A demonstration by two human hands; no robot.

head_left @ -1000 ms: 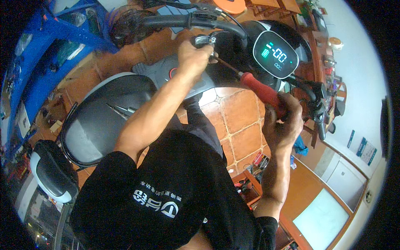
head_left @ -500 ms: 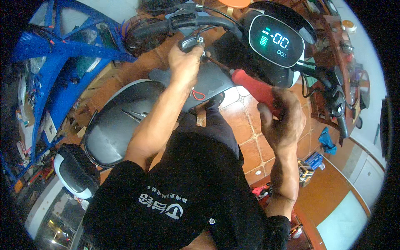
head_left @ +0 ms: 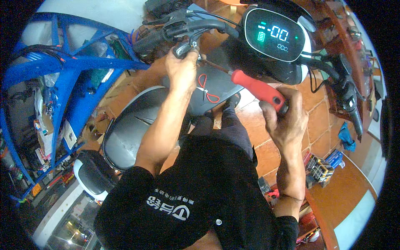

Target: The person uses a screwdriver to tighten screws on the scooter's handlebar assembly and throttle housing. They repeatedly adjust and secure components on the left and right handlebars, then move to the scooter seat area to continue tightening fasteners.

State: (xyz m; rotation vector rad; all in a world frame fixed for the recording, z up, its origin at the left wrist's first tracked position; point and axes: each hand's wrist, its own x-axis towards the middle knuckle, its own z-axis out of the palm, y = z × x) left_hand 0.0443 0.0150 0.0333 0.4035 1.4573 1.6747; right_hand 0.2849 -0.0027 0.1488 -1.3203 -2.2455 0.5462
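My left hand (head_left: 181, 66) grips a small dark part with metal fittings (head_left: 182, 51) below the left handlebar (head_left: 187, 28). A long red-handled screwdriver (head_left: 254, 85) slants from that part toward my right hand (head_left: 285, 118), whose fingers are around the handle's end; its tip is at the fitting by my left thumb. Right of my left wrist, red-handled scissors (head_left: 211, 97) lie on the grey footboard (head_left: 223, 87). Above the screwdriver is the scooter's lit display (head_left: 275, 35), with the right handlebar (head_left: 346, 91) beyond my right hand.
A blue metal rack (head_left: 62, 96) with assorted items stands at the left. A black seat (head_left: 121, 141) is under my left arm. A wooden shelf (head_left: 350, 29) is at upper right. Small boxes (head_left: 323, 168) and a blue bag (head_left: 346, 137) are at lower right, by the tiled floor (head_left: 266, 154).
The view has shifted, bringing more of the blue rack in. More of the scissors shows beside my left wrist. My right hand still grips the screwdriver, its fingers slightly repositioned on the handle's end.
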